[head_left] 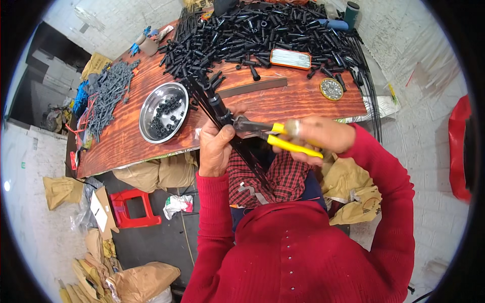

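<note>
White, rough-surfaced walls surround a red-brown, wood-grained tabletop (126, 146), its far side heaped with glossy black tubular pieces (242, 33). Near its left side stands a round, shiny metal bowl (143, 119) holding small black rings (162, 123). At the near edge, above the lap, the left hand (216, 145) is clamped around long, thin black rods (251, 159), beside a black cylindrical fitting (217, 107); whether the fitting is threaded on them, I cannot tell. The right hand (314, 135) is wrapped around metal pliers with yellow handles (293, 147), their nose by the fitting's lower end; contact is hard to make out.

Judging by looks, the rods should be light and springy, liable to slide over one another, so best gripped as a bunch close to the fitting. The fitting seems light, stiff and rather slick, best pinched around its barrel. The pliers are probably the heaviest item, surest by their yellow handles.

A dark printed mark shows on the tan paper sack (348, 184) at right, too small to read.
</note>
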Demonstrator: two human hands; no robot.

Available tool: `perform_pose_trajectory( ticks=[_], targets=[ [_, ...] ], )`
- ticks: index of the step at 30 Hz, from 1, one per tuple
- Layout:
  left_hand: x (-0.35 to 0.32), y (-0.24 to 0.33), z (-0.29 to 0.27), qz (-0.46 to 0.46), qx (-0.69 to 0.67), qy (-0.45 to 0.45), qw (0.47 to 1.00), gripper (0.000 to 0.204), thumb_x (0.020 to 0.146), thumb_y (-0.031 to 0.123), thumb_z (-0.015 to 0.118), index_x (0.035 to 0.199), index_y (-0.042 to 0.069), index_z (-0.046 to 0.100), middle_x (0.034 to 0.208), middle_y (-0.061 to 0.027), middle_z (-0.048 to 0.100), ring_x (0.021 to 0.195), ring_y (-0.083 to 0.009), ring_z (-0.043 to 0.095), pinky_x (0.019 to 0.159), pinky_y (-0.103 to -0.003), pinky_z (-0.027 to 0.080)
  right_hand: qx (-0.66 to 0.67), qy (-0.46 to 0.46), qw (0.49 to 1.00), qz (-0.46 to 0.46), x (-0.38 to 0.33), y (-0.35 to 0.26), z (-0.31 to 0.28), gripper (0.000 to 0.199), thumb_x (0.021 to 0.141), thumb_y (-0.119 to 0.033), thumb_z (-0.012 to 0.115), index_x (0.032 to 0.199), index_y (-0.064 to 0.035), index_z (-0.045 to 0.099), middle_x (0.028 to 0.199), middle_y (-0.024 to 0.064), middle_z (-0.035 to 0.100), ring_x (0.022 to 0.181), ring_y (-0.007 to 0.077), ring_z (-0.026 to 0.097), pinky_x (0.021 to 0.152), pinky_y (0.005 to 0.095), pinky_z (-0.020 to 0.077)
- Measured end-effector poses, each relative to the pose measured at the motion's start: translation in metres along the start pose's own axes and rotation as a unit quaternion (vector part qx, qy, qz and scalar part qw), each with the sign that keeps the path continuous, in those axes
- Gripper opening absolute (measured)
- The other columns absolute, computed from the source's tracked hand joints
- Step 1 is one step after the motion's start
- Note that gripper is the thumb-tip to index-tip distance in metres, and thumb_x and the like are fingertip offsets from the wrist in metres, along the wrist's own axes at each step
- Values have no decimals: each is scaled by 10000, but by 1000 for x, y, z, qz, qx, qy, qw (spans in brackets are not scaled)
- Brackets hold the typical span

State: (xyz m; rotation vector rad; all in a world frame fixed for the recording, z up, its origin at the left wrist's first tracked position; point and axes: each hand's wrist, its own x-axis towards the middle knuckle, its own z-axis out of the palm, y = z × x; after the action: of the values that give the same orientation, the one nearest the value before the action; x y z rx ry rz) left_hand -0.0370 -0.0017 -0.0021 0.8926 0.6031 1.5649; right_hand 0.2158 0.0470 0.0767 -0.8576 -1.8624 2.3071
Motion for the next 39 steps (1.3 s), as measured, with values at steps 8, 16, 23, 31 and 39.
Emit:
perform_pose_trajectory(
  ticks=[8,16,23,31,39],
  targets=[
    [-1,-1,12,-13,1,-32,999,365,838,119,731,1152,-7,596,1142,-190,652,797,-143,606,753,-266,500,264,-177,946,62,15,56,-29,823,984,-627,179,1057,87,580,534,184,545,354,184,493,306,275,400],
    [6,-6,9,6,-2,8,1000,354,851,85,705,1174,-11,598,1131,-165,656,793,-139,600,760,-271,504,-129,138,977,-102,3,19,-4,452,899,-424,648,1113,-43,531,781,90,626,495,145,566,440,274,443],
    [0,-9,14,3,7,7,1000,322,859,75,692,1151,-21,597,1136,-167,649,791,-142,601,768,-288,506,123,-141,982,-5,-3,24,-15,350,937,-258,612,1182,-27,517,745,7,495,575,73,437,528,215,371],
    [2,-5,16,3,13,9,1000,342,867,102,701,1164,-29,590,1096,-165,662,780,-124,609,755,-266,501,-69,-4,996,-50,0,5,-12,381,991,-173,501,1330,-5,456,990,91,631,791,114,615,733,244,506],
    [-1,-7,14,8,25,16,1000,360,872,114,700,1177,-38,583,1085,-175,669,784,-153,620,772,-282,511,12,-65,998,-7,-3,-14,-20,392,987,-196,506,1315,13,452,1057,156,647,811,175,670,733,318,566]
  ],
)
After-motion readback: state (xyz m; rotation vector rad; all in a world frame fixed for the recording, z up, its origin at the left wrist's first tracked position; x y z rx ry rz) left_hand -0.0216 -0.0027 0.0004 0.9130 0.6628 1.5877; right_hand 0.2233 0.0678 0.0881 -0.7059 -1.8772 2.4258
